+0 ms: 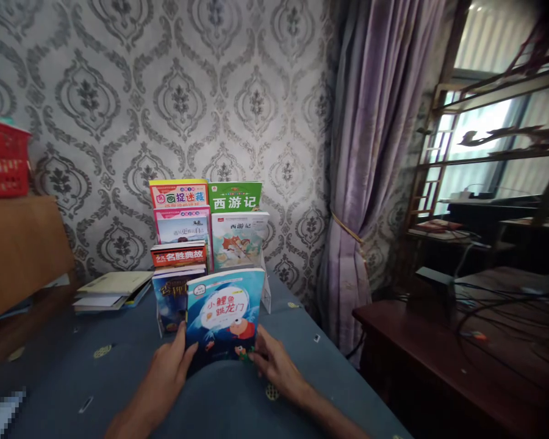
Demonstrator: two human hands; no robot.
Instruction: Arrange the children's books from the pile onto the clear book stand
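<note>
We've got the blue picture book [224,314] standing upright at the front of the row, left hand [167,369] and right hand [274,363] each closed on a bottom corner. Looks like most of the books [205,228] are already lined up behind it against the wallpaper, with a flat pile [112,289] left over to the left. All on a blue bed [119,372], purple curtain [375,152] and dark desk [462,360] to the right.

We are noting: red basket [2,158] running off the left edge; dark book [170,299] partly hiding behind the blue book [224,314] — title unreadable; bottom-left corner blurring out.
</note>
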